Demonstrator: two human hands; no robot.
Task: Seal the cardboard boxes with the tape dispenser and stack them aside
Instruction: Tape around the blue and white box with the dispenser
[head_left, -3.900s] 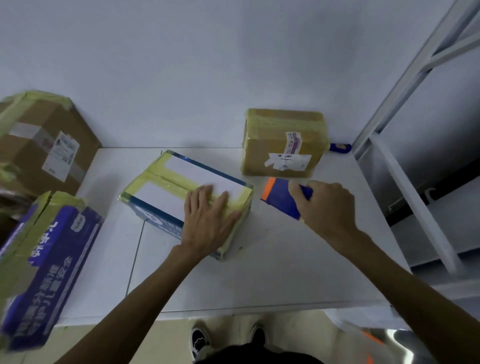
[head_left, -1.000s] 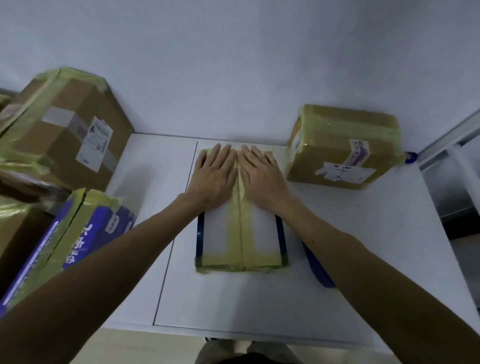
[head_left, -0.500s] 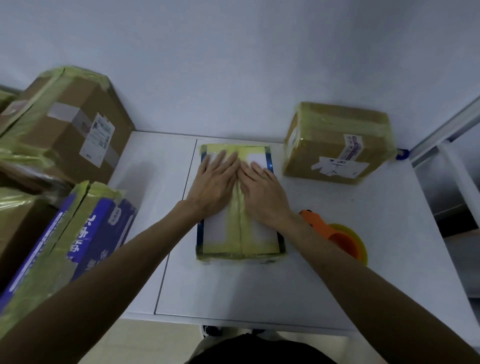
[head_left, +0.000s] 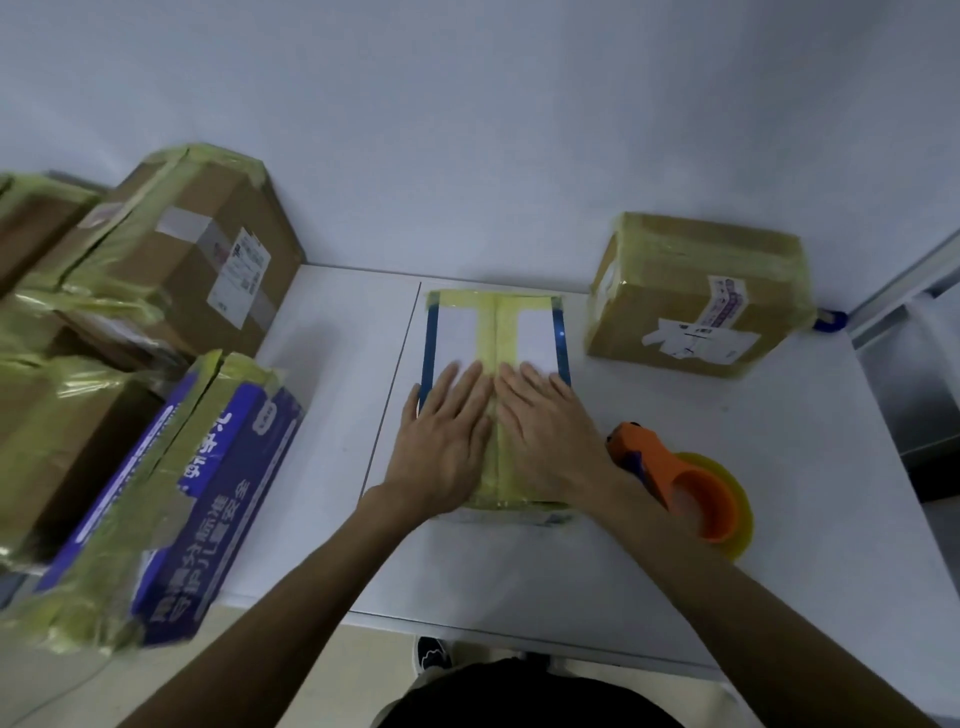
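Observation:
A flat white box with blue edges (head_left: 535, 332) lies in the middle of the white table (head_left: 810, 426), with yellow tape along its centre seam and far end. My left hand (head_left: 441, 441) and my right hand (head_left: 550, 431) press flat on its near half, fingers straight, one on each side of the tape strip. The orange tape dispenser (head_left: 691, 483) with a yellow roll lies on the table just right of my right wrist. A taped brown box (head_left: 696, 296) stands at the far right.
To the left a stack of taped boxes rises: a brown box with a label (head_left: 197, 254), a blue printed box (head_left: 197, 493) leaning at the table's edge, and more brown boxes (head_left: 47, 431) beside it. A white metal frame (head_left: 909, 291) borders the right side.
Both hands have slid along the tape seam from the box's far end toward me. Earlier the right hand let go of the dispenser, which now lies on the table.

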